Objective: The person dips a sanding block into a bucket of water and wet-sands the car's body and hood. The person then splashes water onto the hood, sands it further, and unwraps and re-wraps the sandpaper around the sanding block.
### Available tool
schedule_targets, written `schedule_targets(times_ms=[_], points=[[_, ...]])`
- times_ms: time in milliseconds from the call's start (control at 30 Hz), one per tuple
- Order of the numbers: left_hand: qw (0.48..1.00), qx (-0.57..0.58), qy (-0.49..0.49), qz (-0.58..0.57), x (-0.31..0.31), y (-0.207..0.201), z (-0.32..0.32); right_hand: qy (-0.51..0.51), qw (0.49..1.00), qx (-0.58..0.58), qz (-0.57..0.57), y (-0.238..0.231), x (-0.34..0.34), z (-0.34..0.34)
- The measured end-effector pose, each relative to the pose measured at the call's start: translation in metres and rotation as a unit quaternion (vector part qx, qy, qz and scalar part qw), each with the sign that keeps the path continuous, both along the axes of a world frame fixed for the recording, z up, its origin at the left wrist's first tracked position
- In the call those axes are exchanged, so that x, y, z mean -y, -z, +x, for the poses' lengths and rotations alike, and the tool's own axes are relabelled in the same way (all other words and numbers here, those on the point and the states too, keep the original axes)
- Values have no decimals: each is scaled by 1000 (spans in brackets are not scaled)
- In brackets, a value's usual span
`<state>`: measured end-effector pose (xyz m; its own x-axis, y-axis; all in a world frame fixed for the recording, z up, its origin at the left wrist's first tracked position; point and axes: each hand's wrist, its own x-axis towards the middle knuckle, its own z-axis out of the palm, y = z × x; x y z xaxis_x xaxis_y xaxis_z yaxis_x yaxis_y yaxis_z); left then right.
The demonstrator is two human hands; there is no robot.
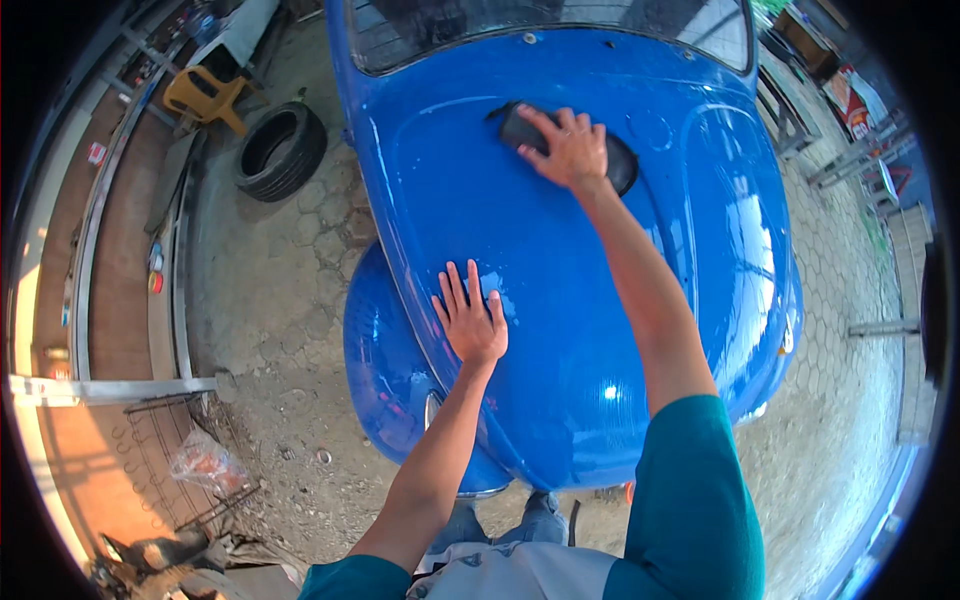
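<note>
A glossy blue car hood (560, 300) fills the middle of the view, curving down toward me. My right hand (568, 148) reaches far up the hood and presses flat on a dark cloth (622, 165) that lies near the windscreen. My left hand (470, 318) rests open, fingers spread, on the hood's left side just above the rounded blue fender (385, 350). Both arms come up from the lower edge in teal sleeves.
A black tyre (280, 150) lies on the paved ground to the left of the car. A yellow frame (203, 95) stands behind it. A wire rack with a plastic bag (205, 462) sits at lower left. Metal rails line the right side.
</note>
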<state>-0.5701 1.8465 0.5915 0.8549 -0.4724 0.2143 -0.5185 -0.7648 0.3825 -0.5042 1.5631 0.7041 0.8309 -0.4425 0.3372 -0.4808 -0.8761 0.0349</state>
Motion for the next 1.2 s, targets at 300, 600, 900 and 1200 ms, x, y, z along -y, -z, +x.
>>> schedule_targets(times_ms=[300,600,900,1200], points=[[999,-6,-4,-40,2,0,6,-96,990,31,103,14,-136,-179],[998,10,-6,-66,6,3,12,129,943,144,271,22,-137,-253],[984,-150,57,-75,-19,-15,65,30,898,318,303,20,-173,-234],[900,180,395,-29,-8,-65,3,-22,968,170,181,89,-212,-292]])
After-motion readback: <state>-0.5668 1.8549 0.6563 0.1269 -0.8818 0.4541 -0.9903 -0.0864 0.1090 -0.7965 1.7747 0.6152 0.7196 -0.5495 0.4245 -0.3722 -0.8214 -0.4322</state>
